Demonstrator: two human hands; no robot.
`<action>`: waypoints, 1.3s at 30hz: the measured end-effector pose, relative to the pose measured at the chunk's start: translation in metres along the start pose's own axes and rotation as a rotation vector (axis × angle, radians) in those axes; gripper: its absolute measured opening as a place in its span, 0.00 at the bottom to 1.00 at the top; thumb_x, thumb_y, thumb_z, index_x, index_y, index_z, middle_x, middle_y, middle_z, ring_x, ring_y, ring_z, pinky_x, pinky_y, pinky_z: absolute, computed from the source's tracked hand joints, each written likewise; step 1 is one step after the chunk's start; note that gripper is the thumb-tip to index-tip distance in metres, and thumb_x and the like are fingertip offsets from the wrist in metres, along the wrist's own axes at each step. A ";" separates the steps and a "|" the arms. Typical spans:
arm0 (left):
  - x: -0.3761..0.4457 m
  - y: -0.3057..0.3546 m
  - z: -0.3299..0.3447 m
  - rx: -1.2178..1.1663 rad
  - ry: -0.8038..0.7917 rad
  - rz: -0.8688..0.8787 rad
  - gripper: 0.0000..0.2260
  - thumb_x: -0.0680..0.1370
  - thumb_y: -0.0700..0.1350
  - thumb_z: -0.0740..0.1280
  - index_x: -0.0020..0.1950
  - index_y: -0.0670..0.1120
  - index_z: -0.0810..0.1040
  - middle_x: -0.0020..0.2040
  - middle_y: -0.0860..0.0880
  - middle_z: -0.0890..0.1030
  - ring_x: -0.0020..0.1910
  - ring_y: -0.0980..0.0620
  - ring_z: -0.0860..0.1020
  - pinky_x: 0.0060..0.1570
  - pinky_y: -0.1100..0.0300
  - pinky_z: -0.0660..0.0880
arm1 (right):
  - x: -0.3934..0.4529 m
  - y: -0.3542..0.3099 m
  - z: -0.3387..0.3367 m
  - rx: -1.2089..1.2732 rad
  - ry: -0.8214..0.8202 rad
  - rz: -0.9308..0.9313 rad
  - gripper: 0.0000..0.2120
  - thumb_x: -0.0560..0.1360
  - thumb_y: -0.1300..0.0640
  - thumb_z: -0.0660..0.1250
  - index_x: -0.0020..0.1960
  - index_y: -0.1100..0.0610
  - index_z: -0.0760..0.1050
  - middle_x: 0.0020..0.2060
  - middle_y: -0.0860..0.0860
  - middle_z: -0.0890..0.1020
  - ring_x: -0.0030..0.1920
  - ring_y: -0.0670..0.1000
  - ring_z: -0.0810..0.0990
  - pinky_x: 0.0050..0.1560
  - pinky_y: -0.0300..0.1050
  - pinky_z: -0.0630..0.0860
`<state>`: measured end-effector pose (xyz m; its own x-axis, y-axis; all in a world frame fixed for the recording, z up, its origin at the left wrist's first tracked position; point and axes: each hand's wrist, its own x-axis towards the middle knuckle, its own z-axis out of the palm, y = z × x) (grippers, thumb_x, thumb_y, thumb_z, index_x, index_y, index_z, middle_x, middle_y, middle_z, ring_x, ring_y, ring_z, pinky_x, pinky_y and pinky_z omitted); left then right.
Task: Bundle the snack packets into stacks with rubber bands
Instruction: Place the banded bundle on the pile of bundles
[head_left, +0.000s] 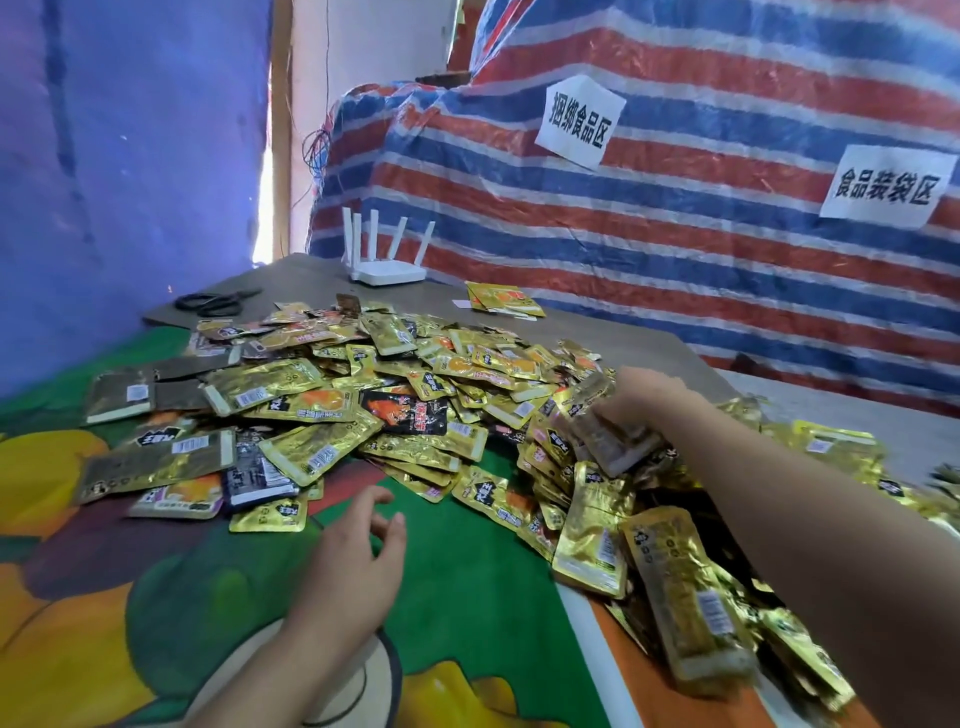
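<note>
Head view: your right hand (631, 402) reaches into the heap of snack packets (415, 395), fingers curled round a small clutch of packets (613, 441) at the heap's right side. Your left hand (358, 551) hovers above the green printed cloth (467, 571), fingers loosely spread, holding nothing. A dark band (337, 712) circles your left wrist. The heap spreads across cloth and grey table (649, 338). A white router (387, 270) stands at the far edge, scissors (215, 301) to its left.
</note>
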<state>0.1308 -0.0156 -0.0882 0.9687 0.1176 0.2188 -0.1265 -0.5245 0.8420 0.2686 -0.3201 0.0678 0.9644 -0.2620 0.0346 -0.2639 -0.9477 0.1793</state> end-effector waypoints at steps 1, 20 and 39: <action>0.000 0.000 0.000 -0.004 0.000 -0.004 0.10 0.81 0.53 0.60 0.61 0.55 0.70 0.45 0.59 0.78 0.27 0.56 0.74 0.30 0.57 0.73 | 0.000 -0.001 0.001 -0.005 0.002 -0.030 0.19 0.76 0.42 0.63 0.60 0.53 0.75 0.46 0.50 0.81 0.49 0.55 0.78 0.49 0.49 0.73; -0.002 -0.001 -0.001 -0.003 0.004 0.056 0.05 0.81 0.54 0.60 0.56 0.57 0.71 0.43 0.61 0.78 0.35 0.58 0.77 0.36 0.56 0.76 | -0.004 -0.016 0.030 -0.035 0.098 -0.100 0.32 0.79 0.32 0.51 0.66 0.57 0.70 0.62 0.55 0.79 0.61 0.57 0.77 0.63 0.58 0.74; 0.018 0.028 -0.036 0.049 0.037 -0.030 0.10 0.83 0.48 0.58 0.42 0.52 0.73 0.37 0.50 0.78 0.29 0.53 0.72 0.28 0.59 0.65 | -0.151 -0.115 0.062 0.383 0.032 -0.588 0.13 0.80 0.49 0.62 0.42 0.55 0.77 0.37 0.48 0.80 0.37 0.48 0.78 0.36 0.41 0.75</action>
<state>0.1367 0.0019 -0.0430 0.9631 0.1643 0.2130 -0.0863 -0.5612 0.8232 0.1520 -0.1829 -0.0186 0.9470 0.3139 0.0678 0.3211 -0.9295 -0.1815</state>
